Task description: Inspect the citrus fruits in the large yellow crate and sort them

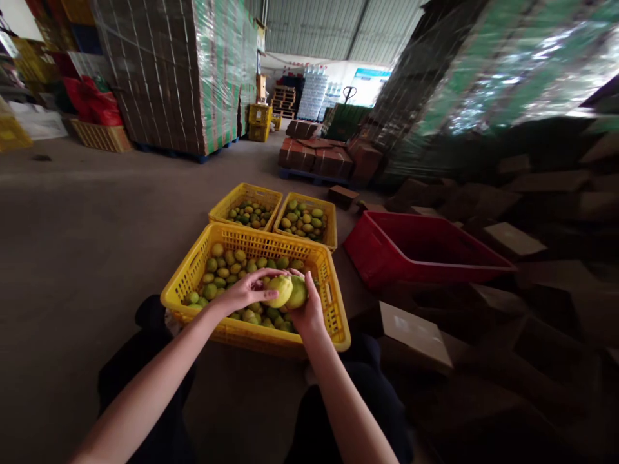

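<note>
Over the large yellow crate [256, 238], my left hand [246, 290] is closed round a yellow lemon [279, 292]. My right hand [309, 312] grips a greener lemon [297, 293], and the two fruits are side by side, seemingly touching. Beneath them the crate holds many more lemons [222, 270], from green to yellow. Parts of the fruit in the crate are hidden behind my hands and forearms.
Two smaller yellow crates [245, 187] [333, 225] of lemons stand just beyond. To the right are a red bin [435, 263] and scattered cardboard boxes [411, 330]. Wrapped pallet stacks [155, 77] [464, 84] rise on both sides. Flattened cartons [316, 161] lie on a blue pallet ahead.
</note>
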`<action>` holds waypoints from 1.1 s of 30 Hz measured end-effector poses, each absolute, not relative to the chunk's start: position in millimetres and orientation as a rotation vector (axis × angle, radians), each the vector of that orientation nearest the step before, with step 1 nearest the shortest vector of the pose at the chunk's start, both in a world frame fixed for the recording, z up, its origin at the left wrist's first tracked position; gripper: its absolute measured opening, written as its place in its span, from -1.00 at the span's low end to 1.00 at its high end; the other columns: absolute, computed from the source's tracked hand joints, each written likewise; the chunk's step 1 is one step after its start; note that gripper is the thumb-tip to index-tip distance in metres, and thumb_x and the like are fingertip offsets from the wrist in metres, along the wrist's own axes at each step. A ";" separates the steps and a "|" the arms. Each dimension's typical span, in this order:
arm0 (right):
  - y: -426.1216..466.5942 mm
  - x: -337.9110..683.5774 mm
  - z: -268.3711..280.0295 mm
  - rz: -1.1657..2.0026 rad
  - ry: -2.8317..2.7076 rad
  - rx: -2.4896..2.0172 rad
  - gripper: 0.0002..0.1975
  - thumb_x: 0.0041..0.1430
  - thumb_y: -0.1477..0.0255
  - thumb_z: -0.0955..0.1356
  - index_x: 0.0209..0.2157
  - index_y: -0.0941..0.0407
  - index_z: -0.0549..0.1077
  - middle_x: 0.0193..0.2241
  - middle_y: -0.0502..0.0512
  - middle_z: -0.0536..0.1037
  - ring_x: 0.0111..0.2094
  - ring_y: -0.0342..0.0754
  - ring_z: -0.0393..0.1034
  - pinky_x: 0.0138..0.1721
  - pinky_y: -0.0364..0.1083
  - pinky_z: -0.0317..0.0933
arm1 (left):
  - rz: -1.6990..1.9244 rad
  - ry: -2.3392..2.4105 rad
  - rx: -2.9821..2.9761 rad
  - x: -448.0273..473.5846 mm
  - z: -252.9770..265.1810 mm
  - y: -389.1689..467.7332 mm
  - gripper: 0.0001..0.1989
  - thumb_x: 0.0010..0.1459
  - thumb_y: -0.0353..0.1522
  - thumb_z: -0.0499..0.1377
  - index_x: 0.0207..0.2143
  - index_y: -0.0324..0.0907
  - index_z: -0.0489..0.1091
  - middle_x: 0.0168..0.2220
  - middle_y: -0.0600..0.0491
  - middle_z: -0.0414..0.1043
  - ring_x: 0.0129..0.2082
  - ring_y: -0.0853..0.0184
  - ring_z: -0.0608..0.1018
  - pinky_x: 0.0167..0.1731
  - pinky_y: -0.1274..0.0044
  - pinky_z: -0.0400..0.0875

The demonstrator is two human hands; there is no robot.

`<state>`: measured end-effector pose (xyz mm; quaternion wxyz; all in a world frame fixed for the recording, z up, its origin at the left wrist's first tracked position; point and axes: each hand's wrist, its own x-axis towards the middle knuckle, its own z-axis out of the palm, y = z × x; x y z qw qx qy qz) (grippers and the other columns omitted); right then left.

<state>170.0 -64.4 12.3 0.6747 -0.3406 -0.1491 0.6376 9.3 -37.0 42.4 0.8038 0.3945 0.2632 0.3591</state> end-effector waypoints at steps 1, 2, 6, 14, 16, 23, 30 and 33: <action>-64.7 169.0 12.5 1.429 -0.349 -0.768 -0.67 -0.02 0.15 0.48 -0.33 0.11 0.54 -0.28 0.05 0.62 -0.30 -0.04 0.49 -0.28 -0.10 0.39 | 0.752 0.555 0.842 7.0 40.3 -36.8 -0.53 -0.15 -0.74 0.30 -0.15 -0.28 0.54 -0.18 -0.08 0.53 -0.29 0.32 0.57 -0.35 0.64 0.39; -64.9 167.8 12.8 1.418 -0.367 -0.768 -0.67 -0.02 0.14 0.47 -0.35 0.11 0.55 -0.28 0.05 0.62 -0.31 -0.04 0.49 -0.27 -0.10 0.38 | 0.733 0.551 0.830 4.9 38.1 -36.6 -0.52 -0.15 -0.74 0.29 -0.14 -0.27 0.54 -0.20 -0.07 0.54 -0.28 0.30 0.58 -0.34 0.64 0.41; -65.1 161.4 15.6 1.367 -0.420 -0.757 -0.65 0.00 0.12 0.46 -0.31 0.10 0.55 -0.31 0.03 0.62 -0.34 -0.04 0.49 -0.28 -0.09 0.37 | 0.761 0.576 0.641 2.2 30.3 -36.8 -0.63 -0.02 -0.67 0.25 -0.13 -0.29 0.51 -0.31 -0.05 0.55 -0.35 0.28 0.59 -0.40 0.60 0.44; -55.7 152.6 19.0 1.534 -0.191 -0.727 -0.59 0.02 0.00 0.41 -0.37 0.08 0.48 -0.53 -0.02 0.56 -0.54 -0.09 0.45 -0.59 -0.15 0.29 | 0.881 0.571 0.300 -2.5 32.5 -37.2 -0.62 0.21 -0.43 -0.03 0.00 -0.37 0.40 -0.30 -0.16 0.55 -0.34 0.15 0.61 -0.40 0.38 0.53; -51.0 149.7 18.4 1.561 -0.172 -0.713 -0.56 0.03 -0.03 0.40 -0.44 0.09 0.46 -0.54 -0.01 0.56 -0.52 -0.10 0.47 -0.52 -0.14 0.35 | 0.883 0.559 0.276 -7.3 33.8 -36.7 -0.62 0.21 -0.39 -0.06 -0.06 -0.37 0.43 -0.36 -0.15 0.55 -0.38 0.18 0.61 -0.40 0.40 0.54; -37.4 128.6 13.9 1.649 -0.198 -0.684 -0.53 0.04 -0.04 0.39 -0.54 0.11 0.47 -0.56 0.04 0.55 -0.50 -0.07 0.48 -0.45 -0.10 0.41 | 1.050 0.737 0.330 -17.1 28.6 -31.9 -0.68 0.16 -0.26 0.05 -0.54 -0.27 0.40 -0.66 0.01 0.40 -0.67 0.38 0.45 -0.69 0.62 0.33; -29.7 107.5 8.6 1.672 -0.368 -0.748 -0.51 0.03 -0.04 0.38 -0.58 0.13 0.48 -0.60 0.08 0.53 -0.45 -0.01 0.50 -0.48 -0.11 0.37 | 1.139 0.812 0.500 -24.9 29.5 -31.9 -0.64 0.15 -0.26 0.05 -0.60 -0.25 0.40 -0.69 0.01 0.39 -0.71 0.37 0.42 -0.71 0.59 0.26; -26.9 103.6 8.9 1.630 -0.339 -0.793 -0.57 0.04 0.01 0.39 -0.51 0.12 0.51 -0.56 0.02 0.56 -0.54 -0.11 0.45 -0.55 -0.18 0.30 | 1.174 0.833 0.475 -26.7 31.3 -31.8 -0.64 0.18 -0.25 0.02 -0.50 -0.28 0.46 -0.65 0.00 0.42 -0.66 0.34 0.47 -0.67 0.58 0.30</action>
